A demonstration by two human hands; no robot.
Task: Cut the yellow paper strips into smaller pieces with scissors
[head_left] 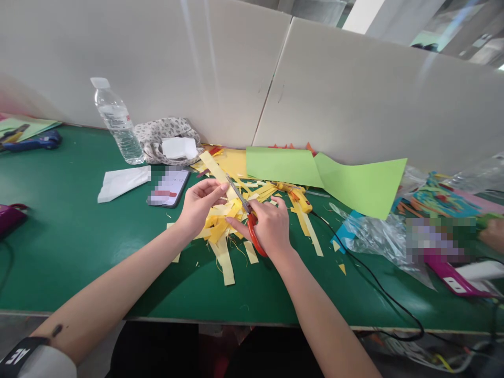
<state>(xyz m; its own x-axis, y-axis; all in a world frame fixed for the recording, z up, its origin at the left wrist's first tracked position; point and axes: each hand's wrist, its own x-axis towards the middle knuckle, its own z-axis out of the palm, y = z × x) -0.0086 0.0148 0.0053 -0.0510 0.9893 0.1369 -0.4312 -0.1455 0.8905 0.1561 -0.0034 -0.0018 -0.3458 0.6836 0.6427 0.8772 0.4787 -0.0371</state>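
At left the green tabletop [71, 236] gives passage; beside the right hand [271, 223], glue gun [301, 200] and cord [420, 328] obstruct.

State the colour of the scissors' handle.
The scissors' handle is orange-red, seen best in the head view.

At centre, one left hand [200, 203], one right hand [272, 224], one pair of scissors [244, 202]; one bottle [120, 123] at ten o'clock, one phone [173, 186] at nine, one co-worker's hand [493, 235] at three.
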